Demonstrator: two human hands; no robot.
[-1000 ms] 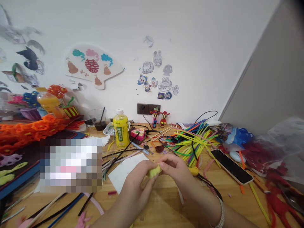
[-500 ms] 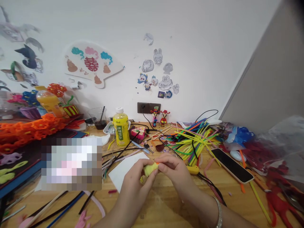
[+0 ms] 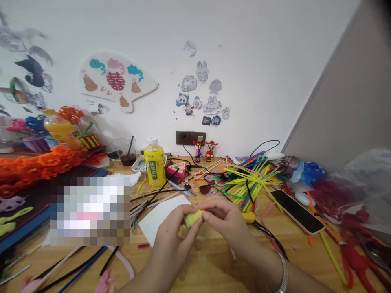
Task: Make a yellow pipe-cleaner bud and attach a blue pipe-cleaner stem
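Yellow pipe cleaner [image 3: 192,219] pinched between both hands [image 3: 172,232]; fingertips closed on it.

We log the place as a craft desk in a home room: a wooden desk [image 3: 210,268] against a white wall [image 3: 259,73]. At 11 o'clock we note a paper fan [image 3: 117,79] bearing a double-happiness character, and at 12 o'clock cartoon stickers [image 3: 203,97] above a wall socket [image 3: 190,138]. At 1 o'clock lie heaped pipe cleaners [image 3: 247,183], with pipe-cleaner flowers [image 3: 71,116] at 10 o'clock.
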